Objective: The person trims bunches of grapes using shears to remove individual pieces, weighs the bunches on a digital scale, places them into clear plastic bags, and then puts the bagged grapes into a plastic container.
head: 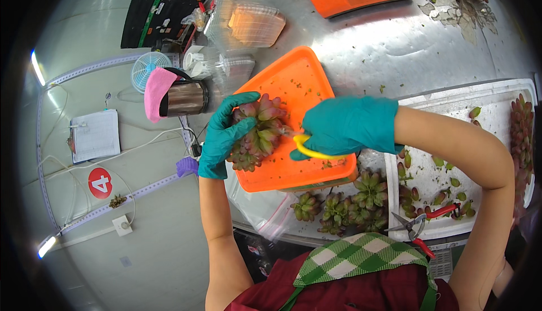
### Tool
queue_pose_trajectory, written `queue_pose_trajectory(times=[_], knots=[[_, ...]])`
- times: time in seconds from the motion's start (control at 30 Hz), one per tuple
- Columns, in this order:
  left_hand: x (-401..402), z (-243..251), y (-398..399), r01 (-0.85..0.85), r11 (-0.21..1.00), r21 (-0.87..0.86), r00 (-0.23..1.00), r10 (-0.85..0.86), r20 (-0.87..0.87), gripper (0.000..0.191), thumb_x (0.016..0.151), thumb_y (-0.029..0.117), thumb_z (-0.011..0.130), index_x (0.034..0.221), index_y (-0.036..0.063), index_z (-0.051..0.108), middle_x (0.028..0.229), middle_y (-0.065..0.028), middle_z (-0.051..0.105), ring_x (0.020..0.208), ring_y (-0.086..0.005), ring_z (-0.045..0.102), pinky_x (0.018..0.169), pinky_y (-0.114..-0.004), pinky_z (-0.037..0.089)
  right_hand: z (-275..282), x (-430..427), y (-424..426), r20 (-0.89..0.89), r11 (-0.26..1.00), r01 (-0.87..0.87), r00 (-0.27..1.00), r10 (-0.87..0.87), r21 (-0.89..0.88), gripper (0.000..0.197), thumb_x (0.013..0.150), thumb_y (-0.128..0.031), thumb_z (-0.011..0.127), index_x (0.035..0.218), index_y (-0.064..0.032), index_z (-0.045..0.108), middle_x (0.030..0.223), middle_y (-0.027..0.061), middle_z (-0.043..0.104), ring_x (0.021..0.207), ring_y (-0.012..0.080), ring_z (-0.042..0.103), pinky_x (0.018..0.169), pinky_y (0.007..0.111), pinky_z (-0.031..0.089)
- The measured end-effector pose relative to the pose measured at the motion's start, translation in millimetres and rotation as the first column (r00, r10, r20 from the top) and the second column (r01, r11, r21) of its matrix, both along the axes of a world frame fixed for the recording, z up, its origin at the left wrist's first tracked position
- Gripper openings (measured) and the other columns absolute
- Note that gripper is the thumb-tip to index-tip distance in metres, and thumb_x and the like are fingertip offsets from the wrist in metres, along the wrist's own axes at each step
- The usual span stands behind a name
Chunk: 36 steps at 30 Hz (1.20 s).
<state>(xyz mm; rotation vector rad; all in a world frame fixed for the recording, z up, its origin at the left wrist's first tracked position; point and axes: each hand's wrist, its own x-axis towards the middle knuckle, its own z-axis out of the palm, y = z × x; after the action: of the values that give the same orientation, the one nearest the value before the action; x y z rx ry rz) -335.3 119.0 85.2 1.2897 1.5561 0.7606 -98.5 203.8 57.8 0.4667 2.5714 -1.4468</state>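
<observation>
My left hand, in a teal rubber glove, grips a succulent cluster with green rosettes and pinkish tips. The cluster is over an orange plastic tray dotted with small leaf scraps. In my right hand, also gloved in teal, is a yellow-handled pair of scissors. Their blurred tips point at the right side of the cluster; whether they touch it I cannot tell. Several cut succulent rosettes lie just below the orange tray, nearer my body.
To the right, a white foam tray holds loose leaves, with red-handled pruning shears across its near edge. Clear plastic boxes are stacked at the upper left, near a metal kettle. A plastic bag lies at the table's front edge.
</observation>
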Motion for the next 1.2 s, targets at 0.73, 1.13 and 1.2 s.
queue_pose_trajectory(times=[0.73, 1.13, 1.2], knots=[[3, 1, 1, -0.007, 1.000, 0.018, 0.999, 0.008, -0.036, 0.038, 0.075, 0.005, 0.062, 0.112, 0.0010, 0.052, 0.116, -0.0072, 0.052, 0.108, -0.0161, 0.047, 0.096, -0.030, 0.034, -55, -25, -43, -0.154, 0.355, -0.089, 0.975, -0.158, -0.930, 0.069, 0.077, -0.066, 0.045, 0.088, 0.0023, 0.050, 0.057, 0.0041, 0.048, 0.046, 0.0108, 0.046, 0.043, 0.024, 0.037], [4, 2, 1, 0.028, 0.999, 0.035, 0.999, -0.027, -0.018, 0.038, 0.076, 0.003, 0.060, 0.113, 0.0012, 0.051, 0.117, -0.0075, 0.052, 0.109, -0.0163, 0.046, 0.096, -0.029, 0.034, -44, -24, -31, -0.027, 0.523, 0.076, 0.982, -0.186, -0.849, 0.068, 0.074, -0.065, 0.051, 0.086, 0.0020, 0.056, 0.054, 0.0030, 0.046, 0.041, 0.0098, 0.041, 0.041, 0.024, 0.036], [6, 1, 0, 0.021, 0.999, 0.040, 1.000, -0.021, -0.005, 0.038, 0.076, 0.002, 0.060, 0.113, 0.0012, 0.051, 0.117, -0.0077, 0.051, 0.110, -0.0164, 0.046, 0.096, -0.029, 0.034, -38, -23, -33, 0.012, 0.584, 0.121, 0.982, -0.187, -0.803, 0.065, 0.074, -0.063, 0.053, 0.084, 0.0003, 0.057, 0.053, 0.0032, 0.046, 0.042, 0.0097, 0.041, 0.041, 0.025, 0.037]])
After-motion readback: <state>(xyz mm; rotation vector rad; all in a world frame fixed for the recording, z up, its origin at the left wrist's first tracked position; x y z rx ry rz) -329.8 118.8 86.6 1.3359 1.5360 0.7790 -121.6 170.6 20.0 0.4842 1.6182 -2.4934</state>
